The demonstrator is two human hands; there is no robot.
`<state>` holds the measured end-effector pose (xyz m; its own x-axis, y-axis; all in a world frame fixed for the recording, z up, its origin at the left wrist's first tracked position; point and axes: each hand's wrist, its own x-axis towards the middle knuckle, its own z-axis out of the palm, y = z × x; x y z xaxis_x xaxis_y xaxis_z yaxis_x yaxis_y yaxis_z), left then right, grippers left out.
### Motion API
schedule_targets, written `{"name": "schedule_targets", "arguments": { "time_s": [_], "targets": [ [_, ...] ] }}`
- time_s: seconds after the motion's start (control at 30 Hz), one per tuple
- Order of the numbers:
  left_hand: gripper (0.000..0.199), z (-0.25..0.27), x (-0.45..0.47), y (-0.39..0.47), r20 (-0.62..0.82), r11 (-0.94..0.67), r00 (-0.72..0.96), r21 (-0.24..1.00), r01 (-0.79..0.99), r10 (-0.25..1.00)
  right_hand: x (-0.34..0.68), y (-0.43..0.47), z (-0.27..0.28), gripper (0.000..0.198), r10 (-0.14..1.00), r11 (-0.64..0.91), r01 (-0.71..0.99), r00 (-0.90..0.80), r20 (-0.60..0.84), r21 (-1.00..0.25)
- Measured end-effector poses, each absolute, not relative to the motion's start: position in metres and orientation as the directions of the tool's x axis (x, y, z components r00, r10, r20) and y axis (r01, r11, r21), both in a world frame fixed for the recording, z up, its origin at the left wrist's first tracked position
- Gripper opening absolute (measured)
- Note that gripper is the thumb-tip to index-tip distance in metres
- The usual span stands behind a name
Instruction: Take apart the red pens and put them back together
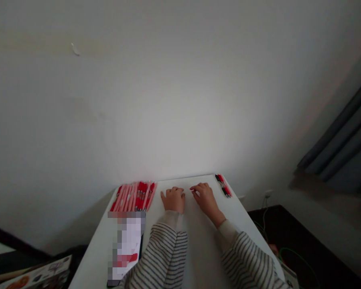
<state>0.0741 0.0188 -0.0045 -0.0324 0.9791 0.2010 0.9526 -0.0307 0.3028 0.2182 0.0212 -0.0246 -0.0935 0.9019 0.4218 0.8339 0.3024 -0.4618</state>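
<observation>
Both hands rest low over the white table (195, 241), in its far half. My left hand (173, 198) has its fingers spread, with nothing visible in them, just right of a row of red and pink pens (134, 196). Facing it across a narrow gap is my right hand (205, 196), its fingers loosely bent and the thumb a little apart. No object shows between the two hands. Beyond my right hand, by the table's right edge, lies a small group of black and red pens (223, 186).
A phone (130, 241), its screen blurred out, lies on the table left of my left forearm. The wall (180, 100) stands right behind the table. A printed box (39, 275) is at the lower left; cables (265, 204) and a dark curtain (343, 136) are on the right.
</observation>
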Motion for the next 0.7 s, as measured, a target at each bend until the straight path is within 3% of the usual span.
{"name": "schedule_targets", "arguments": {
  "time_s": [0.4,0.7],
  "targets": [
    [0.028,0.023,-0.019,-0.013,0.245,0.204,-0.262,0.237,0.95,0.933,0.136,0.052,-0.011,0.028,0.834,0.542,0.753,-0.426,0.352,-0.372],
    [0.018,0.015,-0.051,-0.031,0.234,0.226,-0.275,0.215,0.95,0.932,0.087,0.057,-0.019,0.04,0.769,0.634,0.698,-0.528,0.361,-0.332]
  ]
}}
